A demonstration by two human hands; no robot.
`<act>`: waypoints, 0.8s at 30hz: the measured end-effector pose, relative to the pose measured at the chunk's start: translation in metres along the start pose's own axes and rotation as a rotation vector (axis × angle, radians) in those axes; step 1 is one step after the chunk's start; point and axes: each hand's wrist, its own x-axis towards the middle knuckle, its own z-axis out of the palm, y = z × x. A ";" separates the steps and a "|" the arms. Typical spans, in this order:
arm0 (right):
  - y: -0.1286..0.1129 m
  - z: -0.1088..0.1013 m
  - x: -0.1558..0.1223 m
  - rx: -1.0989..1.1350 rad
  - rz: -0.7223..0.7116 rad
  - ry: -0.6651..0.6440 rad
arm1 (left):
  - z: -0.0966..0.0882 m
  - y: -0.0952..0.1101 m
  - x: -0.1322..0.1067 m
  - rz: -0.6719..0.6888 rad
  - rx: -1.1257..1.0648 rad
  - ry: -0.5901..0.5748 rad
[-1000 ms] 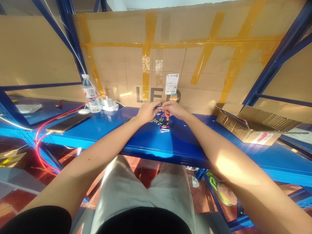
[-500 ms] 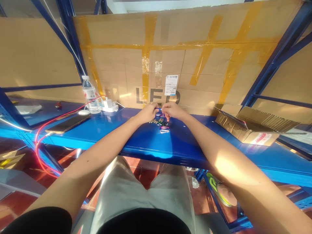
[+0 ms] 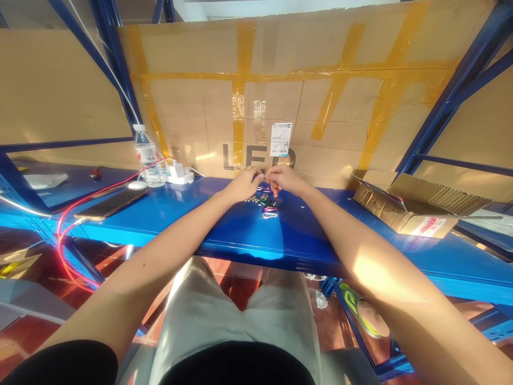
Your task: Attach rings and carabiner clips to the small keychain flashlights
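Clips of small, shiny pink-purple and silvery metal (image 3: pixel 270 210) lie in a loose cluster with gold-coloured metal bits (image 3: pixel 251 199) on our blue metal table (image 3: pixel 240 230). The cluster sits on our side of the meeting fingertips, presumably so that each piece is within easy reach. At left, a flat dark phone (image 3: pixel 114 204) lies near the red cable (image 3: pixel 60 240), likely placed there for charging, and a clear plastic bottle with a white cap (image 3: pixel 146 158) stands behind it. A brown cardboard box with raised flaps (image 3: pixel 417 208) stands well apart at right, out of our arms' way.

Our left hand (image 3: pixel 242 184) and right hand (image 3: pixel 284 179) come together at the table's back edge, fingers curled and drawn in toward the thumbs — tip facing tip, touching or nearly so. Such closeness would suit something tiny, yet whatever lies between them is too small and covered to make out — we can't say whether either hand is clamped on a piece.
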 end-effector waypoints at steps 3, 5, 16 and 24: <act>0.001 -0.001 0.000 -0.002 -0.006 0.013 | 0.002 -0.001 0.003 0.014 0.055 -0.046; 0.001 0.000 0.000 -0.014 -0.004 0.016 | 0.003 -0.003 0.003 0.026 0.061 -0.054; -0.002 0.004 -0.003 -0.038 0.020 -0.017 | -0.003 0.001 -0.007 0.034 0.018 -0.042; -0.001 0.001 -0.003 -0.016 0.022 -0.011 | 0.006 -0.001 0.002 0.021 0.081 -0.040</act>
